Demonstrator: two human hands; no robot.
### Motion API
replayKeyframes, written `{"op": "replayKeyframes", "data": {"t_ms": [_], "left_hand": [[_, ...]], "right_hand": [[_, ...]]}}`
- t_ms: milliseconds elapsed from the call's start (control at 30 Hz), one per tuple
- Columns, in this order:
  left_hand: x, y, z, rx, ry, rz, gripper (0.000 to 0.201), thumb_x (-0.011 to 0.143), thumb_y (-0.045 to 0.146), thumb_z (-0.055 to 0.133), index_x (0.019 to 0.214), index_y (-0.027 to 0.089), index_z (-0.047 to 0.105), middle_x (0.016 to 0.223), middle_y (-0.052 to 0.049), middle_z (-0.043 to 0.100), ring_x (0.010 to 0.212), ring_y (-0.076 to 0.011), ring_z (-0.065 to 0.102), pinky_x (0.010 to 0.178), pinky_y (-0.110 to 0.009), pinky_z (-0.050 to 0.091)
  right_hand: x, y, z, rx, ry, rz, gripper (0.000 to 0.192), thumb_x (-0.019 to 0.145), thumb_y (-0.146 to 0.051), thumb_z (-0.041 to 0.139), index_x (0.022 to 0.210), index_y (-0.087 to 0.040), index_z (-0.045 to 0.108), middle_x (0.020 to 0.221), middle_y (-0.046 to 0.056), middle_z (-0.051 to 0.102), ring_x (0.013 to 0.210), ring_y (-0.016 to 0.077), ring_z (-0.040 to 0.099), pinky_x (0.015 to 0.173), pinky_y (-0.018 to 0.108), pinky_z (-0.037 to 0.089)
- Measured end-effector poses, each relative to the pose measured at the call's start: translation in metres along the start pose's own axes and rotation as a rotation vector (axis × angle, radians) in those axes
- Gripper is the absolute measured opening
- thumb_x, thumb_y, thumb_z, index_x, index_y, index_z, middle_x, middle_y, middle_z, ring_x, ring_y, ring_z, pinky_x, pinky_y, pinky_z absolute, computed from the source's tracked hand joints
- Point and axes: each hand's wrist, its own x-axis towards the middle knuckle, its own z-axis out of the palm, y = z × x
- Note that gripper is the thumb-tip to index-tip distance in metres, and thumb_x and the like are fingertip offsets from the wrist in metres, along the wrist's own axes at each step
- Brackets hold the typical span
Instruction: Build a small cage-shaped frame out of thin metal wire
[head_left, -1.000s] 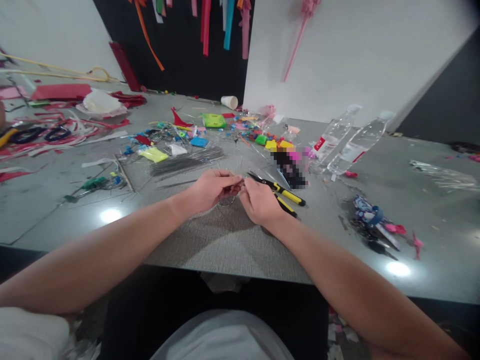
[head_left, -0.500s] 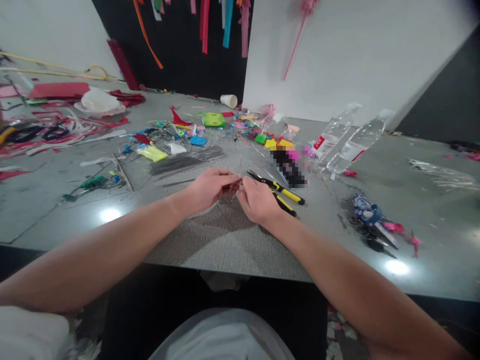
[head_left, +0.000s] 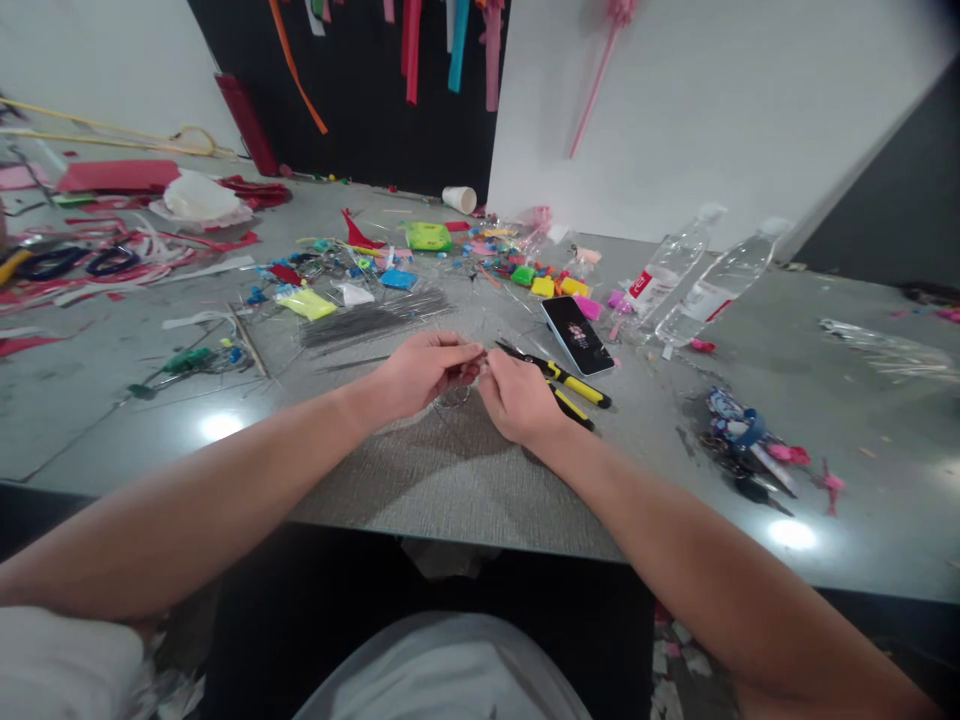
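Observation:
My left hand [head_left: 421, 373] and my right hand [head_left: 516, 398] meet fingertip to fingertip just above the grey table [head_left: 465, 480]. Both pinch a thin piece of wire [head_left: 459, 394] that loops down between them; it is small and partly hidden by my fingers. Yellow-handled pliers [head_left: 564, 385] lie on the table right behind my right hand. A bundle of thin grey wires [head_left: 371, 320] lies beyond my left hand.
A phone [head_left: 577, 335] lies face up behind the pliers. Two clear plastic bottles [head_left: 694, 280] lie at the right. Coloured scraps and beads [head_left: 465, 255] litter the table's middle, red strips [head_left: 112, 250] the far left, a small pile of bits [head_left: 742, 440] the right.
My hands have stayed together at the same spot, with only slight finger movement on the wire. The view shifted a little.

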Motion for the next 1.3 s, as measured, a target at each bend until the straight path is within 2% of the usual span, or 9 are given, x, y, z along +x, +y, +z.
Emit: {"op": "replayKeyframes", "data": {"t_ms": [167, 267, 367, 500, 633, 800, 933, 1067, 1300], "left_hand": [[0.002, -0.001, -0.003, 0.016, -0.042, 0.058, 0.017, 0.083, 0.027, 0.081, 0.076, 0.013, 0.076, 0.079, -0.005, 0.069, 0.075, -0.0110, 0.063, 0.075, -0.025, 0.051], [0.001, 0.002, -0.003, 0.063, -0.022, 0.108, 0.015, 0.083, 0.028, 0.081, 0.081, 0.014, 0.078, 0.081, -0.005, 0.070, 0.076, -0.0115, 0.063, 0.077, -0.026, 0.051], [-0.001, 0.005, -0.002, 0.089, -0.015, 0.148, 0.015, 0.083, 0.028, 0.081, 0.081, 0.014, 0.079, 0.080, -0.004, 0.070, 0.076, -0.0113, 0.063, 0.077, -0.027, 0.050], [-0.002, 0.008, -0.003, 0.155, -0.051, 0.167, 0.017, 0.084, 0.031, 0.080, 0.079, 0.015, 0.077, 0.079, -0.004, 0.070, 0.077, -0.0125, 0.064, 0.077, -0.028, 0.050], [-0.001, 0.010, -0.008, 0.524, -0.040, 0.265, 0.024, 0.089, 0.039, 0.074, 0.082, 0.016, 0.078, 0.078, -0.005, 0.070, 0.074, -0.0145, 0.062, 0.072, -0.029, 0.047], [0.004, 0.013, -0.022, 1.101, 0.044, 0.507, 0.032, 0.087, 0.046, 0.073, 0.104, 0.020, 0.080, 0.090, -0.007, 0.074, 0.081, -0.0187, 0.063, 0.073, -0.028, 0.041], [0.007, 0.011, -0.034, 1.308, -0.041, 0.454, 0.039, 0.069, 0.049, 0.088, 0.097, 0.023, 0.082, 0.080, -0.005, 0.072, 0.072, -0.0194, 0.058, 0.069, -0.028, 0.035], [0.007, 0.009, -0.036, 1.303, -0.147, 0.279, 0.027, 0.070, 0.044, 0.086, 0.089, 0.025, 0.081, 0.071, -0.002, 0.073, 0.061, -0.0174, 0.058, 0.060, -0.028, 0.031], [0.011, 0.010, -0.030, 1.142, -0.053, 0.241, 0.019, 0.080, 0.037, 0.078, 0.090, 0.022, 0.083, 0.078, -0.006, 0.077, 0.066, -0.0179, 0.063, 0.063, -0.029, 0.039]], "right_hand": [[0.001, 0.002, -0.004, 0.180, 0.082, -0.012, 0.028, 0.106, -0.035, 0.035, 0.082, -0.024, 0.044, 0.075, 0.004, 0.061, 0.068, 0.0180, 0.054, 0.066, 0.032, 0.036], [0.001, 0.001, -0.009, 0.296, 0.132, 0.059, 0.034, 0.107, -0.038, 0.038, 0.076, -0.024, 0.043, 0.069, 0.000, 0.055, 0.065, 0.0158, 0.050, 0.065, 0.031, 0.036], [0.000, 0.000, -0.012, 0.420, 0.170, 0.151, 0.036, 0.106, -0.041, 0.044, 0.075, -0.023, 0.050, 0.066, -0.001, 0.053, 0.063, 0.0146, 0.049, 0.064, 0.030, 0.038], [0.000, 0.001, -0.015, 0.640, 0.207, 0.252, 0.030, 0.102, -0.047, 0.055, 0.088, -0.022, 0.065, 0.077, 0.002, 0.066, 0.065, 0.0142, 0.057, 0.061, 0.030, 0.045], [0.001, 0.002, -0.014, 0.870, 0.232, 0.384, 0.027, 0.094, -0.048, 0.067, 0.094, -0.022, 0.068, 0.083, 0.004, 0.071, 0.065, 0.0142, 0.063, 0.051, 0.027, 0.049], [0.001, 0.011, -0.012, 0.904, 0.269, 0.439, 0.025, 0.092, -0.045, 0.068, 0.091, -0.020, 0.067, 0.087, 0.007, 0.073, 0.074, 0.0172, 0.069, 0.047, 0.026, 0.050], [-0.001, 0.014, -0.014, 0.901, 0.319, 0.467, 0.018, 0.089, -0.037, 0.070, 0.086, -0.020, 0.065, 0.087, 0.007, 0.073, 0.069, 0.0158, 0.066, 0.046, 0.026, 0.046], [-0.002, 0.012, -0.016, 0.856, 0.315, 0.448, 0.014, 0.084, -0.031, 0.072, 0.082, -0.021, 0.063, 0.081, 0.005, 0.070, 0.067, 0.0140, 0.062, 0.049, 0.026, 0.044], [-0.005, 0.010, -0.016, 0.862, 0.342, 0.416, 0.016, 0.084, -0.032, 0.073, 0.089, -0.022, 0.061, 0.085, 0.003, 0.067, 0.070, 0.0137, 0.061, 0.056, 0.028, 0.048]]}}
